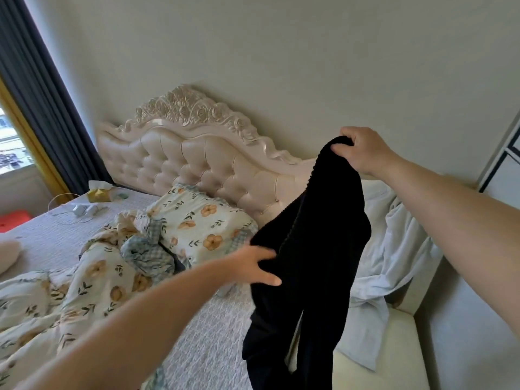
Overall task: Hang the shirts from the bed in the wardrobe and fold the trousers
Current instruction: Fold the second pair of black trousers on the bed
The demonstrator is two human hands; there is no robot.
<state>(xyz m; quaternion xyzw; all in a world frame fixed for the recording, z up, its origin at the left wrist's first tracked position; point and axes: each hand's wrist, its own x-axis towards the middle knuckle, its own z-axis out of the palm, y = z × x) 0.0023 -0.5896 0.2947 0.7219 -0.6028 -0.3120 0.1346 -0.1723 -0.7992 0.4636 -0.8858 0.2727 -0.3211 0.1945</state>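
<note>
My right hand (pixel 363 152) pinches the black trousers (pixel 309 249) at the waistband above the bed (pixel 197 347) edge; my left hand (pixel 253 266) grasps lower. I should align both legs before folding.

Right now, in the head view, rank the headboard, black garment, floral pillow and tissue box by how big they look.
1. The black garment and the headboard: about alike. The garment hangs nearer the camera, so I won't rank them against each other.
2. The floral pillow.
3. The tissue box, smallest.
</note>
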